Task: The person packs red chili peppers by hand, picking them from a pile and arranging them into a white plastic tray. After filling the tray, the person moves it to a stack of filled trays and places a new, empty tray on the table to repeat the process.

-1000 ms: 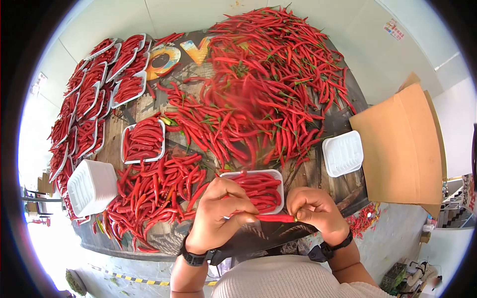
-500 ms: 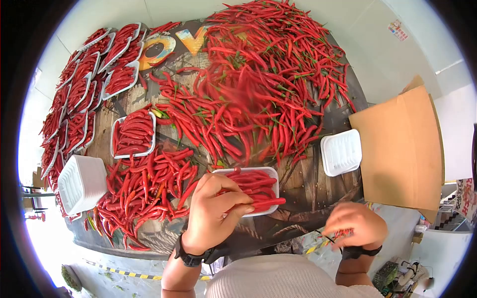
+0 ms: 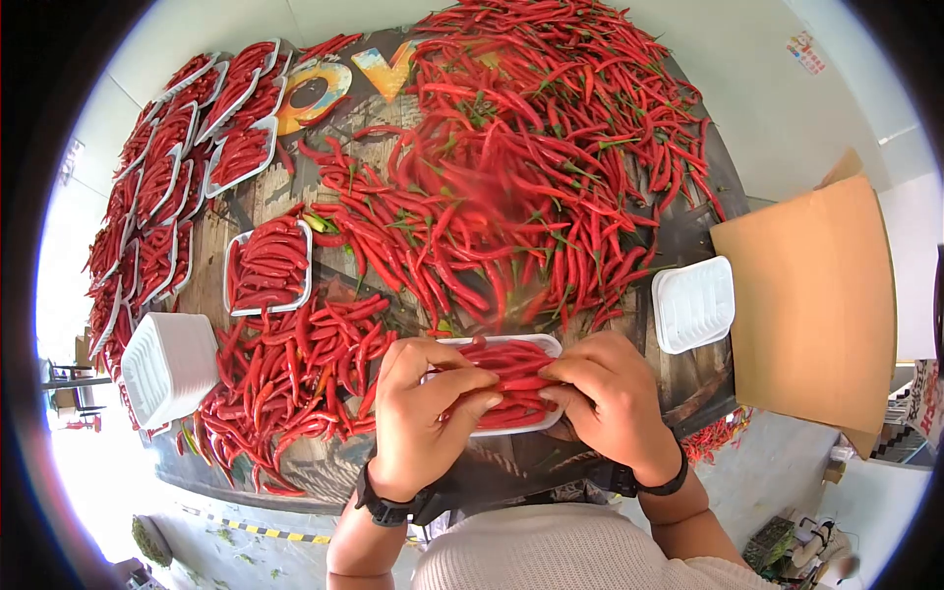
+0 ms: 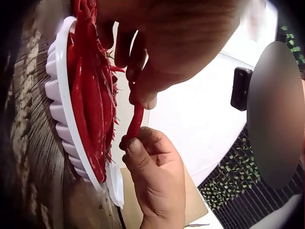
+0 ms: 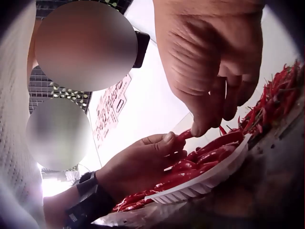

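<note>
Between my two hands, a red chili pepper is pinched at both ends, just over the filled tray. My left hand grips one end with thumb and forefinger, and my right hand pinches the other end. Below them is a white plastic tray of red chilies lying lengthwise, partly covered by the hands in the head view. The right wrist view shows the tray's ribbed wall close under the fingertips.
A big heap of stemmed chilies covers the table's far side. Loose chilies and a filled tray lie left, beyond a stack of white trays. Filled trays line the far left. An empty tray and a cardboard box stand right.
Half a second ago my right hand was off past the table's near right edge while the left held a chili alone. It has come back left to the chili over the tray.
</note>
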`<state>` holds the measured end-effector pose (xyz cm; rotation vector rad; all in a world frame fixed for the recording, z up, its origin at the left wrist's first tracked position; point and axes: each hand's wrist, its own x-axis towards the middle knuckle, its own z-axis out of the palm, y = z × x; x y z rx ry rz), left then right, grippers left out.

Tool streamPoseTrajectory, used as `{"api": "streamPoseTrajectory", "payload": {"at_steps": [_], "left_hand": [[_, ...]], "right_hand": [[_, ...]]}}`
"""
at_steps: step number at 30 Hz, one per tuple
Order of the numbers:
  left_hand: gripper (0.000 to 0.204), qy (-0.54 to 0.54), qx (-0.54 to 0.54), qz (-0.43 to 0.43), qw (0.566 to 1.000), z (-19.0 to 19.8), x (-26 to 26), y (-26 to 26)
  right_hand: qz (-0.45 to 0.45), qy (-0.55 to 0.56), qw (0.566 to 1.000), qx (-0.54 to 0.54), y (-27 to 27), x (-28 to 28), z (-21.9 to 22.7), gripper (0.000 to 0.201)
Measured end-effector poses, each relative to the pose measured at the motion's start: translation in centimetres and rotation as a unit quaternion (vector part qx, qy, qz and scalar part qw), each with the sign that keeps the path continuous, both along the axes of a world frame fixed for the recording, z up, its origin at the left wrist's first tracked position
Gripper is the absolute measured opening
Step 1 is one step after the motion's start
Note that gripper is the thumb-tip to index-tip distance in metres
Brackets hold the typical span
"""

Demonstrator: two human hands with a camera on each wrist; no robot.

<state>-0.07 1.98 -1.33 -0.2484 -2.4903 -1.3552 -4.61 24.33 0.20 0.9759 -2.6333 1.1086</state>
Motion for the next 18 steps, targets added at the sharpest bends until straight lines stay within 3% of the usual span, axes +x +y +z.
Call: {"api": "streamPoseTrajectory", "payload": {"at_steps": [4,18], "left_hand": [[0.023,-0.012,-0.025,0.032,0.999,-0.02,0.06,-0.35],[0.023,-0.023,-0.041,0.011,0.999,-0.06,-0.23,-0.29]], "right_hand": [[-0.012,-0.006,1.0,0.008,0.19,-0.18,-0.43,0.028],[0.011,-0.02,1.0,0.015,0.0,-0.44,-0.48,0.024]]}}
